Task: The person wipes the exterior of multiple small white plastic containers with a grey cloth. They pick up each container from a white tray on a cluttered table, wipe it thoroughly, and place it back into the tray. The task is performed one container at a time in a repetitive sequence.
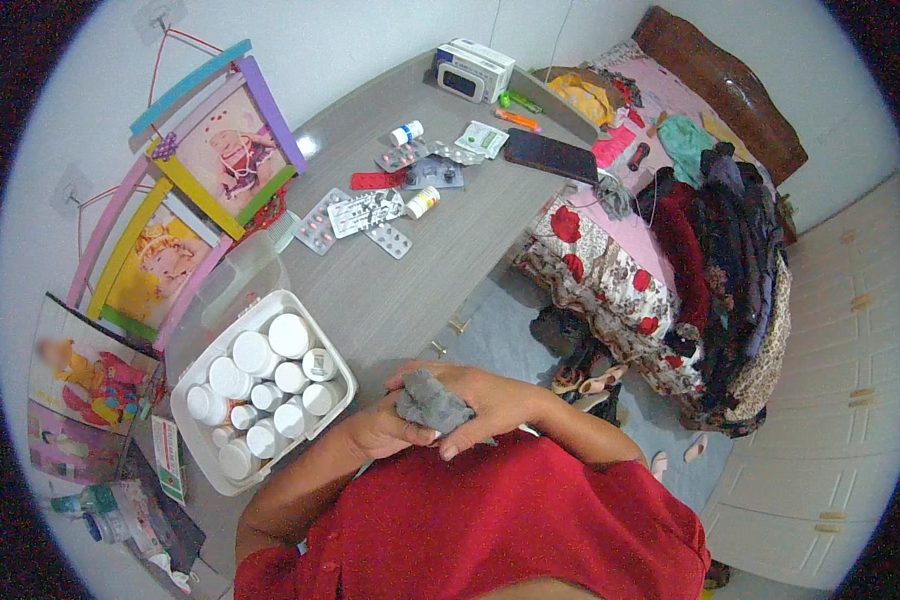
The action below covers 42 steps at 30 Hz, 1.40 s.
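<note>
A crumpled grey cloth (433,403) is held between both hands, close to the red shirt. My left hand (375,424) grips it from the left side of the picture and my right hand (487,401) from the other side, the fingers partly hidden behind the cloth. Beside them stands an open translucent plastic box (349,375) packed with several white-capped bottles (255,352). Farther up the grey desk (420,285) lie blister packs of pills (390,240), a small white bottle with a yellow label (422,202) and another with a blue label (406,133).
A smartphone (551,155), a white device (461,81) before cartons and an orange pen-like item (517,119) are at the desk's far end. Framed photos (232,150) hang at left. Clothes (735,255) are heaped on the bed; shoes (600,381) lie on the floor.
</note>
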### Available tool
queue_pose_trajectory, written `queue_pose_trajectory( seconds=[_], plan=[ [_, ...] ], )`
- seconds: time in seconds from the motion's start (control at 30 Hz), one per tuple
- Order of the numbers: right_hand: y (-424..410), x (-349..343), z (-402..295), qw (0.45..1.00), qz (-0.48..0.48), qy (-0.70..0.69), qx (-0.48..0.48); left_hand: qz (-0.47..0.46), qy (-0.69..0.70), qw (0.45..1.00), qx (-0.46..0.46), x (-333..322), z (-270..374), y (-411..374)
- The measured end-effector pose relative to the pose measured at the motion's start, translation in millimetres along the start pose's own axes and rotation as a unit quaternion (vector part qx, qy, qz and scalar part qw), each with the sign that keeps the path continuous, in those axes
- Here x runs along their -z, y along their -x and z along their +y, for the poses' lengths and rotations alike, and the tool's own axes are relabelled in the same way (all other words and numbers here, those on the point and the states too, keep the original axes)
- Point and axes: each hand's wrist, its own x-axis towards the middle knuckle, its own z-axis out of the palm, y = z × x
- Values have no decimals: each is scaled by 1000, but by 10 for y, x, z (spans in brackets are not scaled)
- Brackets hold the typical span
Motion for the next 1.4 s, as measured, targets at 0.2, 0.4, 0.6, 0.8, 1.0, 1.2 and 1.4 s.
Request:
queue_pose_trajectory(
  seconds=[0.2, 0.4, 0.6, 0.8, 1.0, 1.2, 1.4],
  plan=[
    [38, -59, -11, 995, 56, -37, -73, 25, 23, 997, -64, -43, -26, -44],
    [103, -150, 76, 974, 173, 94, -114, 76, 67, 993, -67, -58, -44, -61],
    [168, -172, 92, 901, 223, 344, -143, 173, -26, 984, -17, -6, -68, -94],
    [277, -270, 144, 895, 214, 354, -169, 157, -130, 979, -21, 35, -123, -96],
    [302, -357, 67, 933, 253, 178, -185, 163, -158, 974, -11, 28, -145, -102],
    [394, -528, 90, 906, 334, 19, -259, 162, -225, 960, -26, -73, -189, -99],
    [585, -665, 300, 861, 422, 21, -283, 143, -350, 925, -42, -221, -179, -69]
  ],
)
